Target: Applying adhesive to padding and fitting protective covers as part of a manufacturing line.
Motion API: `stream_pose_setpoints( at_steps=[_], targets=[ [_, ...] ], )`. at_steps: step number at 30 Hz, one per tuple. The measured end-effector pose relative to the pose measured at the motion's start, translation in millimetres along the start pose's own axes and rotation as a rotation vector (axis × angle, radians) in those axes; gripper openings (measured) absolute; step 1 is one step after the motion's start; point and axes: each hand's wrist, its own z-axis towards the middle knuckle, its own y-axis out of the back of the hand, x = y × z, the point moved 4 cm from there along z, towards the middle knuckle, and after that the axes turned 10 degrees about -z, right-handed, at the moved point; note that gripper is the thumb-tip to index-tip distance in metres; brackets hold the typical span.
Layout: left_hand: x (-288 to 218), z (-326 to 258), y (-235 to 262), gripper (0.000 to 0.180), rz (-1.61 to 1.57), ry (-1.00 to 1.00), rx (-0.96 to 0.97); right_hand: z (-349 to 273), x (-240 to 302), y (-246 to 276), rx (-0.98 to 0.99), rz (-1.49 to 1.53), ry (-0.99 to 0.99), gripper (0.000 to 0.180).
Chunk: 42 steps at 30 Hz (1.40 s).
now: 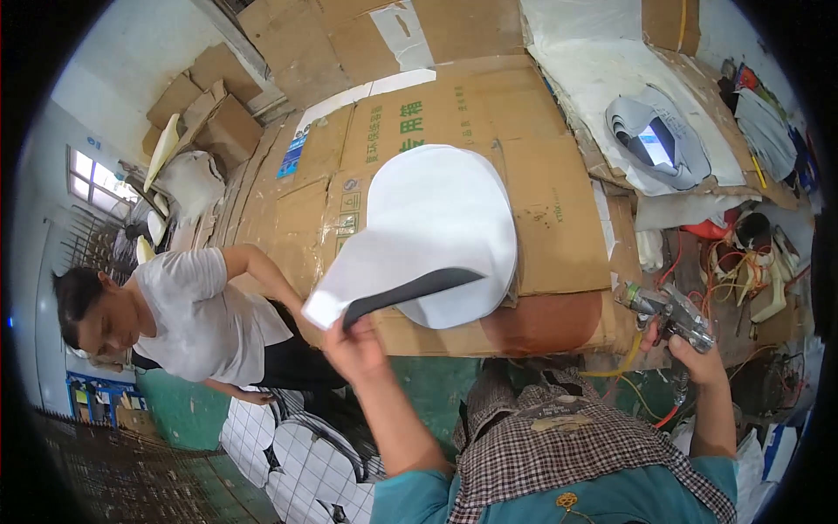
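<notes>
Panel (432,231), white and dark-edged, was pinched at its lower corner by my left hand (353,345), its long axis running toward 1 o'clock over the surface (559,236). My right hand (694,354) gripped a spray gun (668,313) at 3 o'clock.

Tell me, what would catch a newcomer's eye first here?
Most striking is the big white rounded panel with a dark edge strip, held up at picture centre by the left hand over a workbench covered in flattened cardboard. At right, the right hand grips a metal pneumatic tool with a yellow hose. At lower left, another person in a white T-shirt bends over a stack of similar white panels.
</notes>
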Motion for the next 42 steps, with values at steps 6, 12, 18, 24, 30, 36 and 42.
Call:
stream_pose_setpoints(
  at_steps=[6,12,18,24,30,36,42],
  targets=[
    [-128,-19,-6,0.040,-0.168,-0.166,0.161,-6,3,4,-0.013,-0.097,-0.022,0.061],
    [-179,-16,31,0.027,-0.167,-0.290,0.201,-6,14,-15,0.070,0.016,0.035,0.059],
    [-188,-20,29,0.023,-0.118,-0.278,0.112,-26,17,8,-0.205,-0.085,-0.023,0.058],
    [-193,-17,40,0.028,-0.081,-0.354,0.016,-38,13,-18,0.115,0.004,-0.061,0.061],
    [-203,-24,49,0.025,-0.147,-0.410,0.083,-40,10,-7,-0.110,0.032,-0.057,0.059],
    [-147,-52,28,0.049,-0.298,-0.583,-0.267,-49,10,-14,0.035,-0.006,-0.014,0.063],
    [-69,-16,82,0.028,-0.051,-0.248,-0.336,-45,18,-3,-0.243,-0.077,-0.081,0.062]
  ],
)
